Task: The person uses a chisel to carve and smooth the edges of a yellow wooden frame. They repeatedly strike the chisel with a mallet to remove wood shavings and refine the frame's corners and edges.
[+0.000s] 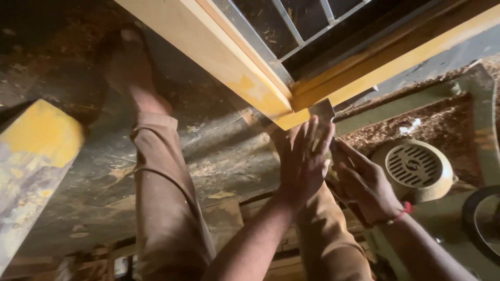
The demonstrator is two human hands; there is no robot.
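Brown trousers (pixel 166 208) cover both legs, cuffs rolled above a bare foot (pixel 127 57); bare forearms; a red thread band (pixel 402 212) circles the right wrist

Yellow-painted wooden frame (pixel 250 78), grey metal scraper blade (pixel 322 111), brown trousers (pixel 166 208), red wrist thread (pixel 403 211), cream slotted motor cover (pixel 416 169).

Both forearms rise from the bottom edge toward the centre of the frame. The left hand (pixel 304 161) is open, palm flat, fingers together and pointing up just right of centre. The right hand (pixel 364 182) sits beside it, lower right, fingers curled, a red band on its wrist. Both legs show centre-left.
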